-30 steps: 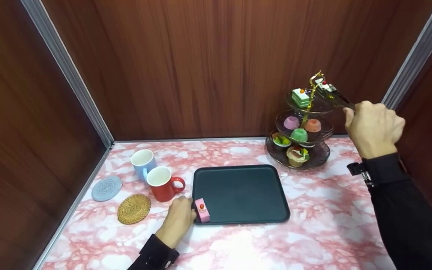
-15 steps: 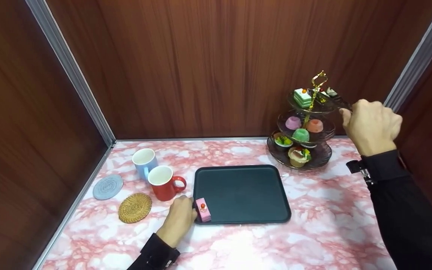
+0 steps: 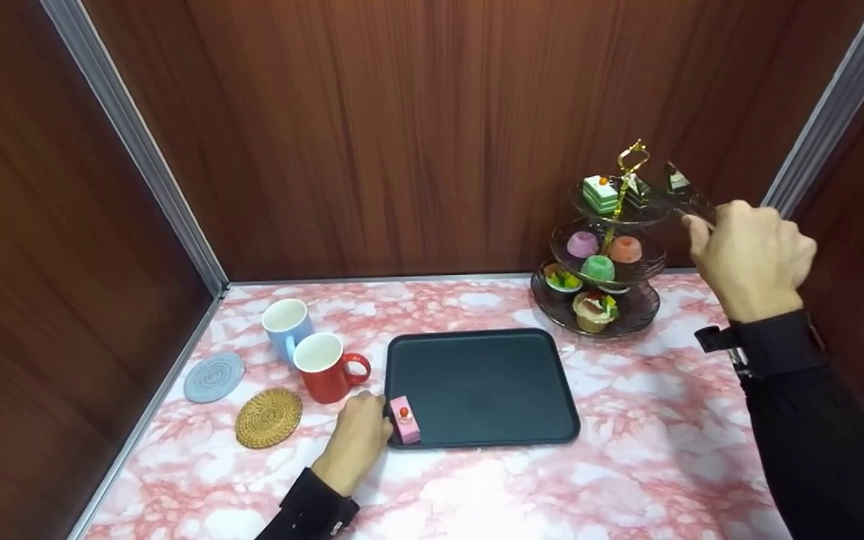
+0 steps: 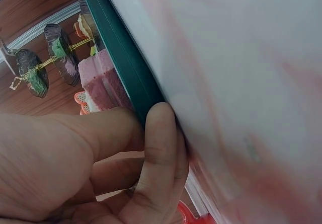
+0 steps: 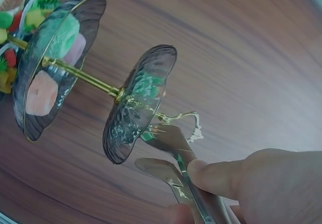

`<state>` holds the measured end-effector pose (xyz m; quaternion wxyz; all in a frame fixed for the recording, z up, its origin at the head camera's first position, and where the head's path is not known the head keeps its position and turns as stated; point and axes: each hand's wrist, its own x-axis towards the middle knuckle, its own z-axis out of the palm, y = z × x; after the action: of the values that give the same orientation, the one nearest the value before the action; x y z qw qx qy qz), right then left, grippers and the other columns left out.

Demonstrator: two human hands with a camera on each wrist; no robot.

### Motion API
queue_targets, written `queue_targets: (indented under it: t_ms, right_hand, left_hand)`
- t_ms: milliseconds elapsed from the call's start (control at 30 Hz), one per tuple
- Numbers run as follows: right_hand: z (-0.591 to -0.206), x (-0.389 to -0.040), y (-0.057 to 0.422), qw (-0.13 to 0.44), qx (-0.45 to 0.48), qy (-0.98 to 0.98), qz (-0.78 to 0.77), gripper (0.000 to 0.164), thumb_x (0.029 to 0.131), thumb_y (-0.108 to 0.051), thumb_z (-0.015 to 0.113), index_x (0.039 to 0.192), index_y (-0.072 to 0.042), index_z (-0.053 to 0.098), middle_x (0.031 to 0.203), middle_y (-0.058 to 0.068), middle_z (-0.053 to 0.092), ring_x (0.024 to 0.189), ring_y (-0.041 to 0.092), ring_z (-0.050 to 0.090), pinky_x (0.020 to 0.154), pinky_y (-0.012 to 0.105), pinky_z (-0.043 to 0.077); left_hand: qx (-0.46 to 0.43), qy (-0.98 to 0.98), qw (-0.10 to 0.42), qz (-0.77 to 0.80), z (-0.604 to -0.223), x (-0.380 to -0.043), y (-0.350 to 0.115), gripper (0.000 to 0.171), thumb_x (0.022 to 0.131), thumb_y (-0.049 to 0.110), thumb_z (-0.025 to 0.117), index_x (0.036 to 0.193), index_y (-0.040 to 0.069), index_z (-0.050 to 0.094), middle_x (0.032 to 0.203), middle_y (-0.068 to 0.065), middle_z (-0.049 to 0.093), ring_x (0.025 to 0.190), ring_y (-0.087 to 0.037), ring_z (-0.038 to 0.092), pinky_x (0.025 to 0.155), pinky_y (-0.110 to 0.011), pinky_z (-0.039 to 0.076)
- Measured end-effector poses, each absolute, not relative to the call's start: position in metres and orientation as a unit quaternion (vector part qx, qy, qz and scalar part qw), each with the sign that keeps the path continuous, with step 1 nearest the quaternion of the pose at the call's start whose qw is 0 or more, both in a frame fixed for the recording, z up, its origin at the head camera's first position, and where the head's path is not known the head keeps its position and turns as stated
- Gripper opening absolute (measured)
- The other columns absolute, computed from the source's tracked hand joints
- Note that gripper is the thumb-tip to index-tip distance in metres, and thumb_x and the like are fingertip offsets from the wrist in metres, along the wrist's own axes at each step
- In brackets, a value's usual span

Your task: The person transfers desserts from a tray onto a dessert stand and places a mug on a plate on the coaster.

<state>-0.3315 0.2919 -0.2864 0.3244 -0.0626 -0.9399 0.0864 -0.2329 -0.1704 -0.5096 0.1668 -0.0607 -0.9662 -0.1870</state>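
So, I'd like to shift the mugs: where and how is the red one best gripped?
Probably by its handle, coming from above on the tray side: the red mug stands upright, handle pointing that way. The blue mug crowds its far left, and the left hand is just in front of the handle.

High head view, close wrist views, shared stand (image 3: pixel 638 309)

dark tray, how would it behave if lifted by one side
The dark tray looks straight-edged, so probably stiff. With the left hand gripping one side only, it may tilt. The pink cake might slide, since the tray looks smooth.
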Motion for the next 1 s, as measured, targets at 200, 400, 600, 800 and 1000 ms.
queue_targets:
  t_ms: [200, 400, 600, 800, 1000]
  right_hand:
    - [-0.293, -0.322, 0.292, 0.328, -0.073, -0.935, 0.109, 0.064, 0.083, -0.065, 0.041, 0.080, -0.005, 0.062, 0.071, 0.030, 0.057, 0.054, 0.050, 0.050, 0.036, 0.046, 0.022]
    - [-0.304, -0.313, 0.286, 0.347, -0.066, -0.925, 0.141, 0.064, 0.083, -0.066, 0.042, 0.094, -0.008, 0.067, 0.070, 0.025, 0.060, 0.054, 0.047, 0.052, 0.035, 0.043, 0.022]
    - [-0.313, -0.303, 0.273, 0.335, -0.060, -0.924, 0.172, 0.065, 0.080, -0.070, 0.042, 0.112, -0.018, 0.065, 0.082, 0.025, 0.065, 0.065, 0.051, 0.056, 0.037, 0.046, 0.024]
    - [-0.325, -0.294, 0.256, 0.337, -0.055, -0.920, 0.193, 0.067, 0.078, -0.072, 0.043, 0.122, -0.023, 0.061, 0.090, 0.023, 0.068, 0.064, 0.049, 0.057, 0.037, 0.045, 0.026]
    - [-0.341, -0.292, 0.240, 0.374, -0.005, -0.902, 0.215, 0.058, 0.077, -0.066, 0.053, 0.112, -0.022, 0.067, 0.071, 0.010, 0.065, 0.054, 0.034, 0.057, 0.038, 0.037, 0.026]
  left_hand:
    - [-0.061, -0.966, 0.167, -0.186, -0.510, -0.234, -0.170, 0.011, 0.065, 0.006, 0.067, 0.076, 0.003, 0.066, 0.071, -0.010, 0.058, 0.071, -0.028, 0.060, 0.063, -0.038, 0.049]
    - [-0.064, -0.966, 0.170, -0.187, -0.510, -0.234, -0.172, 0.010, 0.064, 0.005, 0.066, 0.074, 0.004, 0.065, 0.070, -0.010, 0.057, 0.070, -0.027, 0.060, 0.062, -0.038, 0.049]
    - [-0.060, -0.966, 0.167, -0.189, -0.510, -0.233, -0.172, 0.009, 0.066, 0.006, 0.067, 0.075, 0.005, 0.066, 0.070, -0.009, 0.057, 0.071, -0.027, 0.059, 0.062, -0.038, 0.049]
    - [-0.059, -0.966, 0.174, -0.180, -0.509, -0.232, -0.170, 0.009, 0.065, 0.006, 0.066, 0.075, 0.003, 0.066, 0.070, -0.012, 0.058, 0.071, -0.030, 0.061, 0.062, -0.039, 0.049]
    - [-0.062, -0.966, 0.175, -0.179, -0.509, -0.232, -0.170, 0.009, 0.066, 0.006, 0.067, 0.075, 0.003, 0.065, 0.071, -0.011, 0.058, 0.070, -0.029, 0.060, 0.063, -0.040, 0.049]
